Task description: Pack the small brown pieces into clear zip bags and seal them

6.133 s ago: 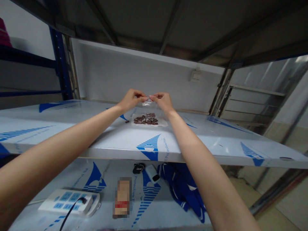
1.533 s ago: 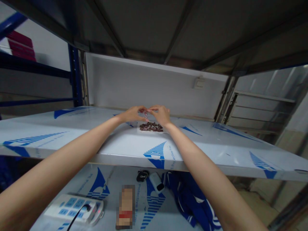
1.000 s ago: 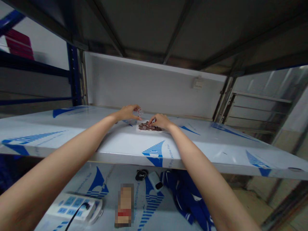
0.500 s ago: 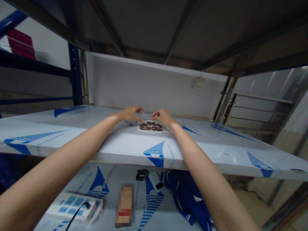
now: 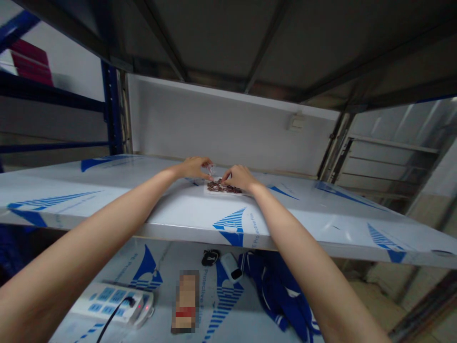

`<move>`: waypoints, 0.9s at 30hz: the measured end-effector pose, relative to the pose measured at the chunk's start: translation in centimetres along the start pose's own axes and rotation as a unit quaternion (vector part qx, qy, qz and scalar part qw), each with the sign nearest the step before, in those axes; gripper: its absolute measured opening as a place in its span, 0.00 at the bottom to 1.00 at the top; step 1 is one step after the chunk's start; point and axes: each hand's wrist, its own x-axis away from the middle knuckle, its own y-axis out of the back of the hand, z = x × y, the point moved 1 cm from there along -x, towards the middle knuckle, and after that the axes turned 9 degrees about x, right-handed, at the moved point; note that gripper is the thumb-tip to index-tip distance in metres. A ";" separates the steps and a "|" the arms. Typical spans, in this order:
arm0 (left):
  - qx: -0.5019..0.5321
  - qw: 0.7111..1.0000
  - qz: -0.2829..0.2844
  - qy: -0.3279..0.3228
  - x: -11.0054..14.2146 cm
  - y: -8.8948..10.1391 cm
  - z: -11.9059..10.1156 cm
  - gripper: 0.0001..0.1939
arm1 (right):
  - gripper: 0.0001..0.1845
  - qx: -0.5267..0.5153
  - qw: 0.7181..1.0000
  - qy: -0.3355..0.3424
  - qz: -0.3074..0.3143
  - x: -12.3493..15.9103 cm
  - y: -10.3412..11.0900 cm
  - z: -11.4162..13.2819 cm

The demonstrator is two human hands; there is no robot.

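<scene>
On the upper shelf, several small dark brown pieces [image 5: 223,186] lie together on a thin white sheet [image 5: 210,191]; their exact kind is too small to tell. My left hand [image 5: 194,167] is curled at the far left of the pile, its thumb and fingers closed on a small clear plastic bag [image 5: 211,169]. My right hand [image 5: 240,176] reaches down over the pile from the right. Its thumb and index finger come together at the brown pieces, and whatever lies between the tips is hidden.
The film-covered shelf [image 5: 171,202] has a front edge under my forearms, with a metal shelf [image 5: 221,43] overhead. Below are a power strip [image 5: 107,305] with a black cable, a pale blue device [image 5: 230,267], a coiled black cord [image 5: 210,257], a blurred-out object [image 5: 185,300] and blue clothing [image 5: 274,290].
My right hand has come down and slightly left, from just above the brown pieces onto them. The left hand stays in place with the clear bag.
</scene>
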 end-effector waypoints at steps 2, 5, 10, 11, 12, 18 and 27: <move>0.006 1.000 0.004 -0.007 0.1 -0.1 -0.3 0.37 | 0.08 -0.045 0.997 -0.028 -0.052 -0.1 0.2 -0.2; 0.041 0.998 0.011 -0.042 0.1 -0.3 -0.9 0.36 | 0.11 -0.107 0.986 -0.049 -0.121 -0.4 0.5 -0.3; 0.086 0.992 0.016 -0.092 0.0 -0.7 -1.5 0.30 | 0.11 -0.130 0.980 0.008 -0.151 -0.6 0.6 0.0; 0.087 0.992 0.013 -0.089 0.0 -0.7 -1.5 0.30 | 0.11 -0.129 0.979 0.009 -0.158 -0.6 0.7 0.0; 0.089 0.993 0.007 -0.084 0.0 -0.7 -1.5 0.30 | 0.12 -0.125 0.978 0.000 -0.167 -0.6 0.7 -0.1; 0.071 0.997 -0.016 -0.035 0.3 -0.2 -1.3 0.33 | 0.10 -0.040 0.987 -0.058 -0.147 0.0 0.4 -0.9; 0.009 1.000 -0.005 -0.014 -0.2 -0.2 0.1 0.36 | 0.07 0.123 0.990 0.069 -0.008 0.3 -0.7 0.2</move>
